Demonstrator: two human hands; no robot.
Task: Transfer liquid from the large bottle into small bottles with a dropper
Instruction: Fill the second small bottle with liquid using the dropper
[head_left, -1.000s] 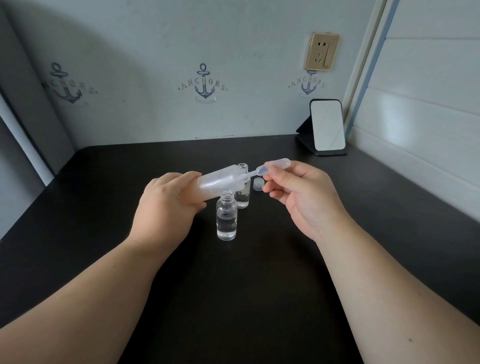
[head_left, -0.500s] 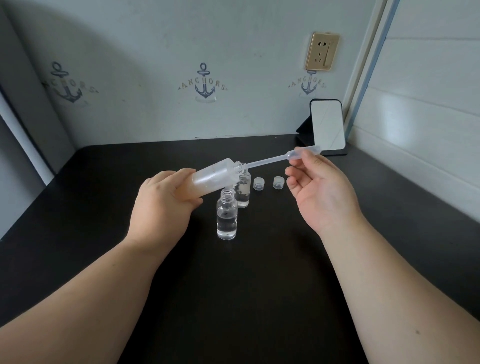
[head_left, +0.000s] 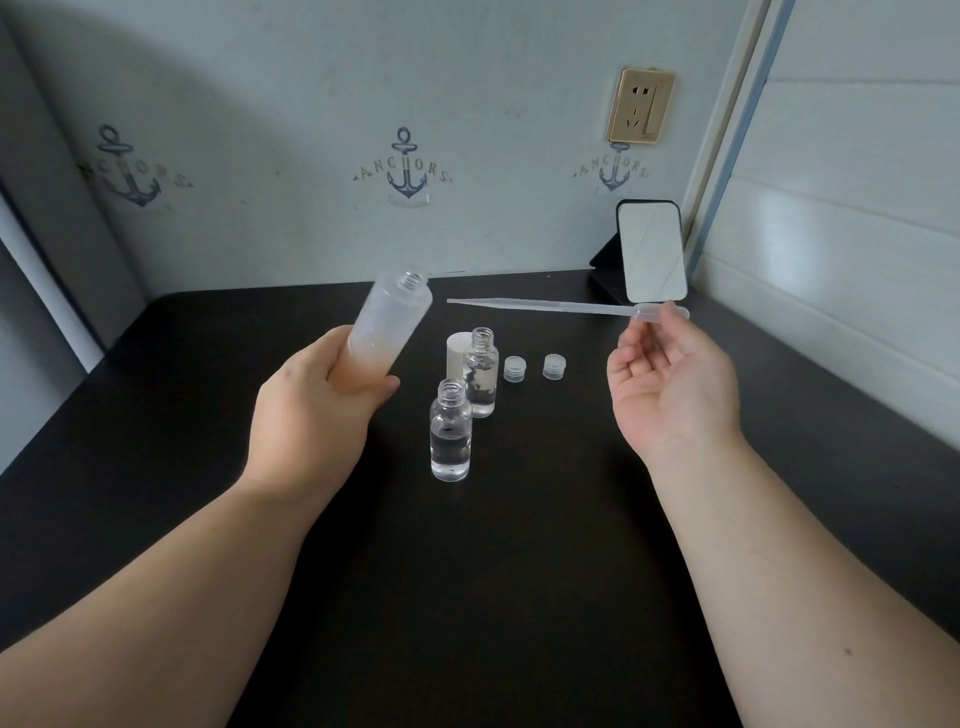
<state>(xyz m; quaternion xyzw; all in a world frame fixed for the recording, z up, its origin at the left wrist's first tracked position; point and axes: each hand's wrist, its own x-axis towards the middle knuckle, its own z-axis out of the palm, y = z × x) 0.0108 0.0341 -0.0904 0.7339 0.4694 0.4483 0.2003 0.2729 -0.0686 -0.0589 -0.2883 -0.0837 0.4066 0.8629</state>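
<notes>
Two small bottles stand open on the black table (head_left: 519, 597), the nearer small bottle (head_left: 450, 436) just in front of the farther small bottle (head_left: 482, 371), and to fill one cleanly I should tip the dropper (head_left: 566, 307) nose-down over a neck before squeezing. My left hand (head_left: 311, 415) wraps the large bottle (head_left: 392, 325), tilted with its open mouth up and away. My right hand (head_left: 670, 384) pinches the dropper's bulb; it lies nearly level, tip pointing left toward that mouth, just apart.

dropper (head_left: 561, 307) withdrawn, clear of large bottle (head_left: 388, 332)
</notes>
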